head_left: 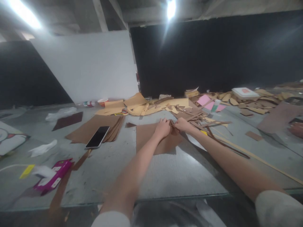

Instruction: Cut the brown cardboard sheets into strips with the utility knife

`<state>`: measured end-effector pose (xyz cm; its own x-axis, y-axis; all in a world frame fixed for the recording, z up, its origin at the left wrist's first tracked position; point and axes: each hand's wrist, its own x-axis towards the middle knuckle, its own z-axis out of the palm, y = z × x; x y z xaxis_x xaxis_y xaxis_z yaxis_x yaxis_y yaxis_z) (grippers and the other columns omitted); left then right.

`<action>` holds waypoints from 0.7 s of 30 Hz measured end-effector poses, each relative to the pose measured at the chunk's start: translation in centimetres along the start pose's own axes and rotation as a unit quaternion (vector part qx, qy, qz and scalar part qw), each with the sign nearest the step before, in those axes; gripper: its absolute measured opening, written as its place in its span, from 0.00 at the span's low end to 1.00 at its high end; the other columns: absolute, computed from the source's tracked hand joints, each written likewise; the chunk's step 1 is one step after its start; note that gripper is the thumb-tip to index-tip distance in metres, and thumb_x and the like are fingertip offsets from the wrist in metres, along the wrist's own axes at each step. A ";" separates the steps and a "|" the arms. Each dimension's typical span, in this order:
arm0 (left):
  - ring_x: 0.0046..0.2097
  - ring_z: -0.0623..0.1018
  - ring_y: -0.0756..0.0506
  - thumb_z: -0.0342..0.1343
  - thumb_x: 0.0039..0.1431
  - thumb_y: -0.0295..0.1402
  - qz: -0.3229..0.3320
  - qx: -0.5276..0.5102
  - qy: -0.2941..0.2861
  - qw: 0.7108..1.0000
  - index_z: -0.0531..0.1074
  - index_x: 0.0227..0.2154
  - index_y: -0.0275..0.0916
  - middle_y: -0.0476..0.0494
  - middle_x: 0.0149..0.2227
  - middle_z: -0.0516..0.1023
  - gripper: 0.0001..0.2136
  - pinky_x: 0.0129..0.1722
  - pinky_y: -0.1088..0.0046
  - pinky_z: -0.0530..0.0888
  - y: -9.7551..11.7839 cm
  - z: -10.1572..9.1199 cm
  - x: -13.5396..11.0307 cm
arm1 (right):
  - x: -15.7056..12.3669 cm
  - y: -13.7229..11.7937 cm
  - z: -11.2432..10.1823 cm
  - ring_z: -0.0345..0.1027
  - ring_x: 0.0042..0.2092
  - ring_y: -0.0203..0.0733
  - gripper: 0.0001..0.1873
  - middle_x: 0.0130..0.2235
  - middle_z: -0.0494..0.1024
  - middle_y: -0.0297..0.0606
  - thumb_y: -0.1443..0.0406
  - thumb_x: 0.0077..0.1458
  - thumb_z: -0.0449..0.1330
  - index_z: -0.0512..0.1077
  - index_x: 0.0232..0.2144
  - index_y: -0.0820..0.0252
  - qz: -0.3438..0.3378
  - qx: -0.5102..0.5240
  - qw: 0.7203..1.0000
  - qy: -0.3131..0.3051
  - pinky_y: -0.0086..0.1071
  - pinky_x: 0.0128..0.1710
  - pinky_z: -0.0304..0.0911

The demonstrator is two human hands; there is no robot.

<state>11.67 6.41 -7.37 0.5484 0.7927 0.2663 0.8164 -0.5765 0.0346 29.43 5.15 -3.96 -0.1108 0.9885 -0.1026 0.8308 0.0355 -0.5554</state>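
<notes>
A brown sheet [148, 138], which looks like paper or thin card, lies on the grey table in front of me. My left hand [163, 127] rests over its upper right part, the fingers bent and gripping near the raised edge. Close beside it, my right hand [183, 125] is closed in a pinch on that same edge, where the sheet is bent up. My fingertips partly hide the bent part. Under my right wrist a white sheet [196, 142] shows.
To the left, a phone [98, 137] lies on a stack of brown sheets [87, 126]. A magenta power strip [55, 176] sits nearer the front edge. Cut strips and scraps [196, 116] cover the back right, around a glue stick [215, 106] and a white box [245, 92].
</notes>
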 end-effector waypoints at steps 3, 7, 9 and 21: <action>0.59 0.71 0.34 0.47 0.74 0.27 -0.003 -0.003 0.004 1.000 0.76 0.57 0.34 0.30 0.59 0.76 0.17 0.63 0.55 0.68 0.1 -0.2 0.0 | -0.2 0.1 0.0 0.71 0.25 0.37 0.23 0.19 0.77 0.42 0.65 0.65 0.60 0.78 0.18 0.65 -0.003 -0.011 1.000 0.002 0.26 0.28 0.60; 0.59 0.71 0.33 0.47 0.73 0.27 -0.006 -0.013 0.007 1.000 0.76 0.57 0.35 0.30 0.58 0.76 0.17 0.63 0.55 0.68 0.2 -0.1 -0.1 | -0.3 -0.1 0.1 0.75 0.28 0.41 0.22 0.21 0.79 0.45 0.68 0.64 0.58 0.80 0.19 0.65 -0.003 -0.035 0.999 0.012 0.26 0.31 0.62; 0.60 0.71 0.33 0.47 0.73 0.27 -0.007 -0.013 0.009 1.000 0.76 0.58 0.35 0.30 0.59 0.76 0.17 0.63 0.54 0.68 0.1 0.0 -0.1 | -0.2 -0.1 0.0 0.77 0.30 0.42 0.21 0.23 0.80 0.47 0.68 0.64 0.58 0.81 0.20 0.66 -0.002 -0.048 0.999 0.018 0.27 0.33 0.63; 0.62 0.69 0.33 0.45 0.73 0.26 -0.016 -0.039 0.010 0.999 0.74 0.63 0.34 0.30 0.61 0.74 0.21 0.63 0.55 0.69 -0.1 0.6 0.0 | -0.8 4.0 -4.6 0.79 0.39 0.47 0.17 0.34 0.86 0.52 0.70 0.63 0.57 0.86 0.38 0.70 0.049 -0.095 0.987 0.118 0.30 0.39 0.65</action>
<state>11.74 6.59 -7.90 0.5173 0.8076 0.2832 0.8166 -0.5648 0.1191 35.40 5.18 -2.28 0.0875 0.9944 0.0596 0.9207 -0.0579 -0.3861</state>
